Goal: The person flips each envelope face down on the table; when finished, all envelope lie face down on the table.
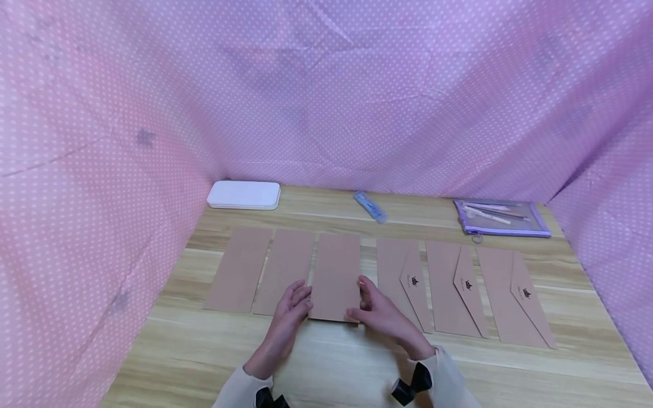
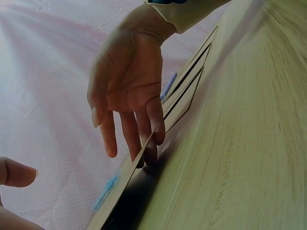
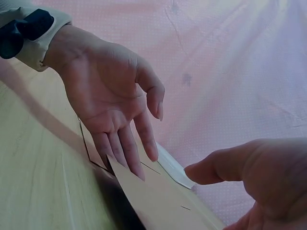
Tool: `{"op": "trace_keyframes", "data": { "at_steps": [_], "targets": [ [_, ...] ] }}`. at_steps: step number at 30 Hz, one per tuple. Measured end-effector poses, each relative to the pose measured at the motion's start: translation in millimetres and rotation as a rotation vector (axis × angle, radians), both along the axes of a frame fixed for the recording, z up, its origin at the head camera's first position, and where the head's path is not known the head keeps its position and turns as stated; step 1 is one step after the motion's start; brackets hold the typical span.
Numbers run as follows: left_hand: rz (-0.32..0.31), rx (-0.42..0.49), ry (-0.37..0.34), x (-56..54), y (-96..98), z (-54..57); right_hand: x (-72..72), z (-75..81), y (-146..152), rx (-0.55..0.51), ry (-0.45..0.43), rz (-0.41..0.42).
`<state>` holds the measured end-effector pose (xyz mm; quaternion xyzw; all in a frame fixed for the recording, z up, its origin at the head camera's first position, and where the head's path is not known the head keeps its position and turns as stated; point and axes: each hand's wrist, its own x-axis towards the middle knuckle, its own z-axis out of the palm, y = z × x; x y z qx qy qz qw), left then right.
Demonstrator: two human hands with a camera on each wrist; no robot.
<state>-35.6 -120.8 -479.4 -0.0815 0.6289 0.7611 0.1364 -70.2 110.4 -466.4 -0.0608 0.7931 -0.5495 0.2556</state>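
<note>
Six brown paper envelopes lie in a row, several at a glance; the middle one point(image 1: 335, 277) shows its plain side between my hands. Its near edge is raised off the table, with dark shadow beneath. At its left edge my left hand point(image 1: 288, 317) touches with nearly straight fingers, palm inward, as the right wrist view also shows. My right hand point(image 1: 388, 317) is at the right edge; in the left wrist view its fingers extend along the envelope's edge point(image 2: 129, 175), with the thumb apart. Left of it are plain envelopes point(image 1: 285, 269); right of it, envelopes with crown-printed flaps point(image 1: 400, 272).
A white case point(image 1: 245, 195) stands at the back left of the wooden table point(image 1: 326, 362). A blue cutter-like item point(image 1: 370, 207) lies at the back middle, a purple-edged mesh pouch point(image 1: 505, 232) of pens at the back right. Pink dotted cloth point(image 1: 326, 113) surrounds the table.
</note>
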Motion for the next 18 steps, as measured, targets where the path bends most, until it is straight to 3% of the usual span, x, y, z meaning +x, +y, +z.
{"op": "trace_keyframes", "data": {
  "at_steps": [10, 18],
  "targets": [
    [-0.006, 0.025, 0.016, 0.9, -1.9, -0.1, 3.8, -3.6, -1.0, -0.071, -0.066, -0.036],
    [-0.015, 0.033, 0.004, 1.3, -2.3, 1.2, 6.0, -4.8, -4.5, -0.065, -0.054, -0.092]
  ]
}}
